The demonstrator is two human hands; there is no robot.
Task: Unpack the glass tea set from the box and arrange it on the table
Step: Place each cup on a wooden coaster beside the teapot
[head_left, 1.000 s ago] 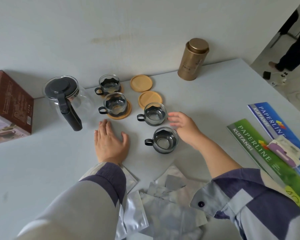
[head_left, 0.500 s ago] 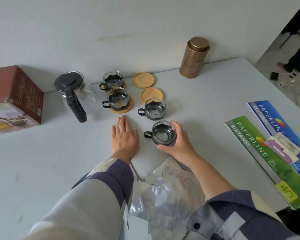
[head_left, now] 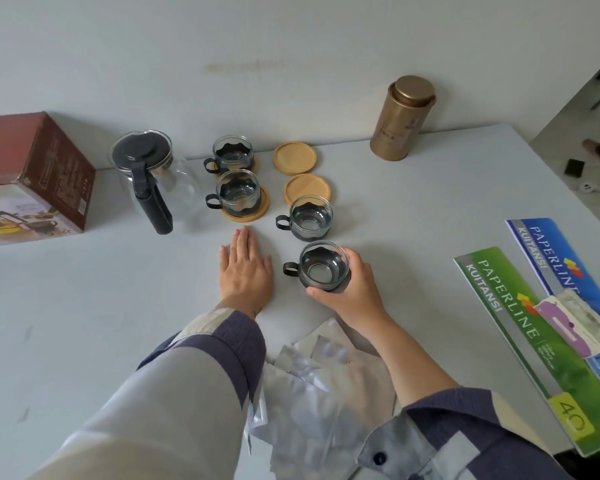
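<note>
while the left hand [head_left: 245,268] lies flat on the tabletop [head_left: 413,209], fingers straight and together, the right hand [head_left: 347,289] curls its fingers round the nearest cup [head_left: 323,266]. step in hand: seating cups on coasters. next, likely: lift it onto a free coaster [head_left: 307,189].
</note>
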